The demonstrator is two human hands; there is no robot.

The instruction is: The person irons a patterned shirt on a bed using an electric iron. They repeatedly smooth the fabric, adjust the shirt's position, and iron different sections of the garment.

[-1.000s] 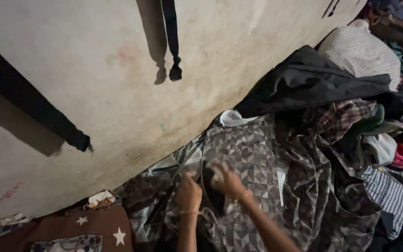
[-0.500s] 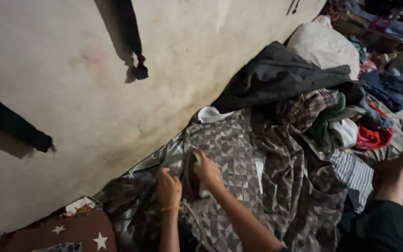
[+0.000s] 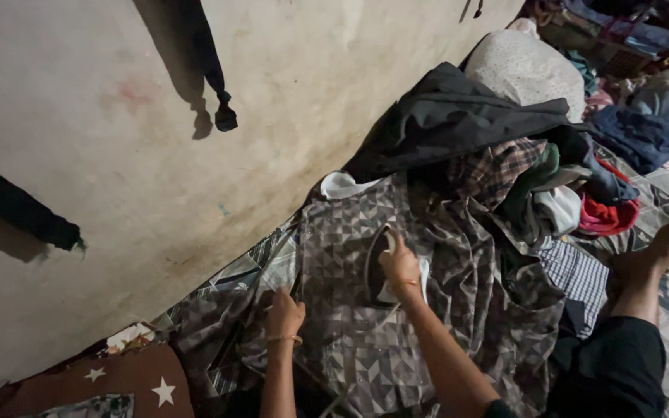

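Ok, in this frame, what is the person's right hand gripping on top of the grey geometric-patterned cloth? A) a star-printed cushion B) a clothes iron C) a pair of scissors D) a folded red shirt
B: the right hand is closed on the handle of a dark clothes iron resting on the grey patterned cloth, while the left hand holds the cloth down.

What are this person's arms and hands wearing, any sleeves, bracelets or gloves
Both forearms are bare, with no gloves. The left hand has a thin orange-gold bangle at the wrist, and the right hand has a similar thin band. A dark sleeve edge shows at the right arm's upper end, near the bottom of the view.
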